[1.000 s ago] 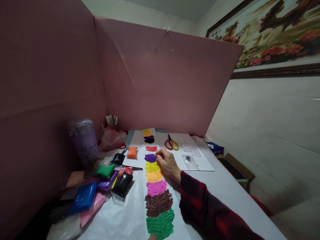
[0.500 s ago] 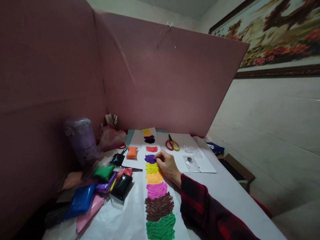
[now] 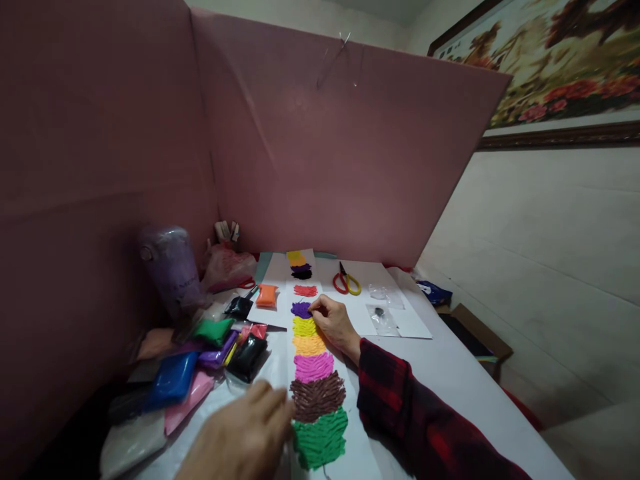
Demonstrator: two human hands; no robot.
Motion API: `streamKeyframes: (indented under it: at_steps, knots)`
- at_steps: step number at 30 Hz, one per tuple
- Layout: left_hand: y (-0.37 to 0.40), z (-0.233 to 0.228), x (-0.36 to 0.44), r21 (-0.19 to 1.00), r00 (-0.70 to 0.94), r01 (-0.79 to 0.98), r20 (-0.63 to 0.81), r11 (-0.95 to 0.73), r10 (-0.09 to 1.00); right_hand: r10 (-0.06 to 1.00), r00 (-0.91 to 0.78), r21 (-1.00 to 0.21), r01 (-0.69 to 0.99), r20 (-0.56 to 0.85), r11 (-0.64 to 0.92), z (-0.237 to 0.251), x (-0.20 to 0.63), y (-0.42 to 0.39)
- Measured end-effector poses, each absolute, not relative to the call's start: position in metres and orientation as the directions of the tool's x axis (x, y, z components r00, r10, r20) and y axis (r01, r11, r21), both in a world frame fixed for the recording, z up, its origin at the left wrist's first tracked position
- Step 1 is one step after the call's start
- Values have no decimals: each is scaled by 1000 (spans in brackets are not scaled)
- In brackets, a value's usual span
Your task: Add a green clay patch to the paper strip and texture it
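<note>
A long white paper strip (image 3: 361,455) lies on the table, covered with textured clay patches: green (image 3: 321,439), brown (image 3: 317,396), pink (image 3: 313,367), orange, yellow, purple (image 3: 301,309), red and black. My right hand (image 3: 334,323), in a red plaid sleeve, has its fingertips pinched at the right edge of the purple patch. My left hand (image 3: 245,437) hovers blurred at the bottom, fingers together, touching the strip's left edge beside the brown and green patches. It holds nothing that I can see.
Bagged clay in blue (image 3: 171,379), green, purple, black and pink is piled at the left, with a purple tumbler (image 3: 173,269) behind. Scissors (image 3: 347,281) and small plastic bags lie on white sheets ahead. Pink boards (image 3: 325,153) wall the back and left. A cardboard box (image 3: 475,332) stands at the right.
My left hand has come into view from the bottom, up to the strip's left edge. My right hand stays at the purple patch with small shifts.
</note>
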State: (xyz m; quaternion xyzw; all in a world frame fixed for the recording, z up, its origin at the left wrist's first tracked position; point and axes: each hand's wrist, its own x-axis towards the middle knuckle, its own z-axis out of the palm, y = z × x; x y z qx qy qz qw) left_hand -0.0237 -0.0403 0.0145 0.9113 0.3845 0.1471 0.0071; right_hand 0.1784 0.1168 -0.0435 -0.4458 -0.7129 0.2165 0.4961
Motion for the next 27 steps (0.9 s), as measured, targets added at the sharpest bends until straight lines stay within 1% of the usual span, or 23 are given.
streamKeyframes:
  at_steps: [3,4,5,7,11,14,27]
  knots:
    - [-10,53,-18,-18,521,853,70,-521,851,851,-112,-750,425,513,508,-46,179,117]
    - [2,57,-13,-46,488,872,30,-487,872,851,-115,-749,426,513,508,-46,179,117]
    - [13,57,-8,-62,492,869,15,-491,870,850,-118,-747,426,513,510,-47,179,118]
    - [32,48,0,-83,496,866,6,-494,868,849,-127,-745,427,512,513,-48,180,118]
    - [50,22,5,-73,517,854,14,-514,856,848,-135,-741,431,512,516,-50,181,119]
    - [53,11,0,-61,541,840,12,-540,841,847,-144,-733,440,511,518,-51,182,120]
    - [54,6,-2,-42,552,834,35,-551,833,843,-176,-716,457,509,527,-53,183,119]
